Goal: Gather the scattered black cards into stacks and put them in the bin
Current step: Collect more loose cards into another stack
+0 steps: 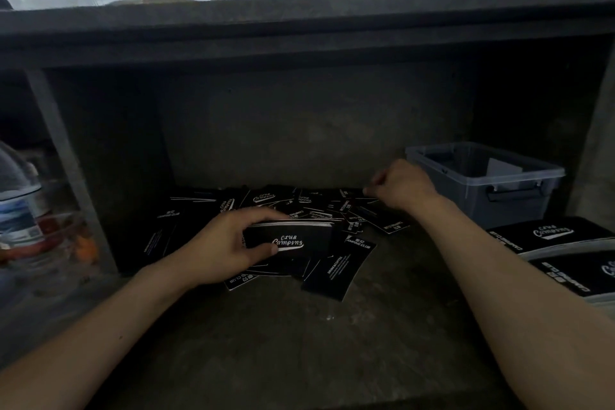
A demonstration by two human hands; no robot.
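Several black cards with white "Club Camping" print lie scattered on a dark shelf floor inside a concrete-grey cubby. My left hand grips a squared-up stack of cards just above the pile, thumb under the logo and fingers along the top edge. My right hand is at the back right of the pile, fingertips pinching the edge of a single card. A translucent grey plastic bin with black latches stands at the right rear, a pale sheet inside it.
Two larger black "Club Camping" stacks or packets lie at the right edge in front of the bin. A water bottle and orange items sit in the neighbouring cubby on the left, behind a grey divider. A thick shelf top overhangs the cubby.
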